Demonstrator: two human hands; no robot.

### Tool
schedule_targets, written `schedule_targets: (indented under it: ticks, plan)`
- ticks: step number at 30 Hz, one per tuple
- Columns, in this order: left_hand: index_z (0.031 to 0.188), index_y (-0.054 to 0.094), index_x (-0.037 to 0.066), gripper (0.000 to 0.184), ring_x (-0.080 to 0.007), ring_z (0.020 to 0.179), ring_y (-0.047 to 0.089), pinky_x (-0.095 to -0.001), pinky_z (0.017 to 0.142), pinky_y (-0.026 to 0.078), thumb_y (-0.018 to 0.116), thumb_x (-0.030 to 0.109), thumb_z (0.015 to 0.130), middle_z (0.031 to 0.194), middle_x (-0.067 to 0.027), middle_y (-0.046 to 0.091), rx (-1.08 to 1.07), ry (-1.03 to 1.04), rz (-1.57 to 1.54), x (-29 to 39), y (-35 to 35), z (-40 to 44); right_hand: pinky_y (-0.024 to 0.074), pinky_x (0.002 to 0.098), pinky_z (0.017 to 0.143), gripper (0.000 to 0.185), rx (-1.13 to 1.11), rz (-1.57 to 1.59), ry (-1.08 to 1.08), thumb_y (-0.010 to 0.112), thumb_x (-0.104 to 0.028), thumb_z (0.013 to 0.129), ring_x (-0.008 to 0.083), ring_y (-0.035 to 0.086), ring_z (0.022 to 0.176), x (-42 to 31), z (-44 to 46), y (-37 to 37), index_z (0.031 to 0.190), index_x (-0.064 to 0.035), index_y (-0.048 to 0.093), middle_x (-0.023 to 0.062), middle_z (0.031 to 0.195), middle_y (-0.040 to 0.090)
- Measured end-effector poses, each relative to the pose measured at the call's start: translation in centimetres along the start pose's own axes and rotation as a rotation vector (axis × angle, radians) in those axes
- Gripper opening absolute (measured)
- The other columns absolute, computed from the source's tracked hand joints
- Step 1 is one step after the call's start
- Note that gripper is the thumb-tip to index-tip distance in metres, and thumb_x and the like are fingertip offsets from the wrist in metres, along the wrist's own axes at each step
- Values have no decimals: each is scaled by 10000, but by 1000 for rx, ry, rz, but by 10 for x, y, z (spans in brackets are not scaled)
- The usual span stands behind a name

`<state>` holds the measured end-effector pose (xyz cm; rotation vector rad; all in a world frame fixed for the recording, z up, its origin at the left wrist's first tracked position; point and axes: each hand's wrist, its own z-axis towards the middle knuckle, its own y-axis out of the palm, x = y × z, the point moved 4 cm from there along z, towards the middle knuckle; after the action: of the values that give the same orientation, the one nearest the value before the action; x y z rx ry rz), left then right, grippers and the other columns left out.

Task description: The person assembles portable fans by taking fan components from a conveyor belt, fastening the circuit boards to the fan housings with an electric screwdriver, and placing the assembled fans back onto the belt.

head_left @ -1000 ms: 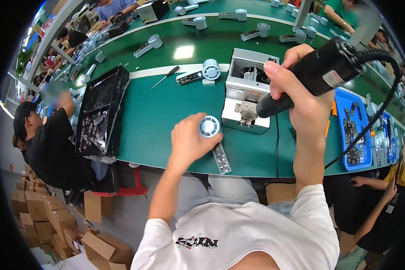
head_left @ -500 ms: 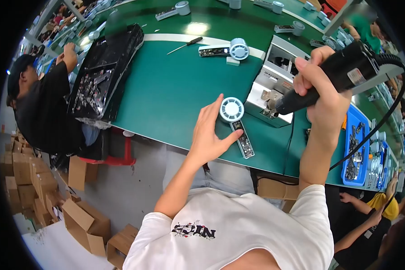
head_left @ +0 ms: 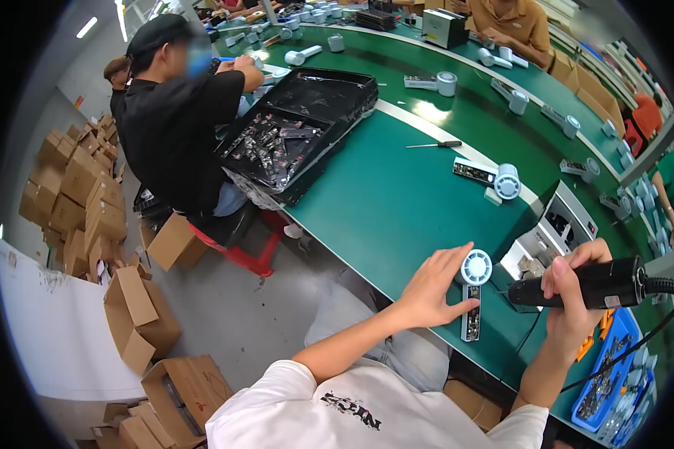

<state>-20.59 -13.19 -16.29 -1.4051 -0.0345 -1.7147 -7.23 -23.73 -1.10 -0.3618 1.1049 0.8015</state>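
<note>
A light-blue handheld fan [head_left: 475, 278] lay near the front edge of the green counter [head_left: 397, 224], grille upward, a circuit board exposed along its handle, which pointed back toward the wearer. The left hand [head_left: 430, 292] was loosely spread around it, fingers along the left of the fan head and thumb at the handle. The right hand [head_left: 569, 303] was wrapped around a black electric screwdriver [head_left: 595, 284], held nearly level, its tip apart from the fan and near the front of what looked like a screw feeder [head_left: 538, 238]; whether the tip carried a screw could not be told. The step in hand seemed to be steadying the fan with the driver held ready; bringing that tip to the handle would call for a firm left hold and a more upright driver. Beyond lay a second fan [head_left: 508, 182] with its board bare and a hand screwdriver [head_left: 448, 144]; farther left stood a black tray [head_left: 322, 93] of small parts, beside a seated co-worker [head_left: 176, 120].
</note>
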Motion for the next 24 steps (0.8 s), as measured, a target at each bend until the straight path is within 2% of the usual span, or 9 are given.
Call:
schedule_targets:
  ticks: [10, 14, 23, 24]
  plan:
    - [1490, 340, 46, 961, -365, 1281, 447, -454, 1069, 365, 847, 335, 726, 1424, -175, 466, -38, 9, -27, -4, -2, -1, 410, 240, 503, 250, 17, 10, 4, 687, -3, 834, 101, 477, 494, 4, 2, 1, 903, -40, 450, 34, 649, 494]
    - [1471, 366, 58, 929, -358, 1278, 452, -455, 1063, 364, 840, 346, 725, 1417, -168, 472, -90, -19, -20, 1, -1, -4, 404, 247, 499, 227, 23, 65, 29, 658, 5, 838, 102, 457, 507, 9, 3, -5, 904, -37, 445, 39, 704, 462]
    - [1440, 397, 40, 911, -360, 1257, 473, -456, 1053, 369, 841, 359, 711, 1389, -179, 496, -44, -2, 4, -2, -1, -3, 418, 256, 524, 234, -26, 66, 29, 644, 5, 841, 112, 456, 498, 6, 2, -7, 912, -29, 423, 50, 702, 459]
    - [1434, 405, 39, 911, -366, 1254, 479, -456, 1052, 371, 845, 359, 704, 1383, -181, 503, -32, 14, -2, -3, -1, -3, 398, 257, 530, 229, -58, 50, 35, 634, -11, 857, 106, 436, 508, 6, 2, -4, 922, -38, 416, 33, 678, 430]
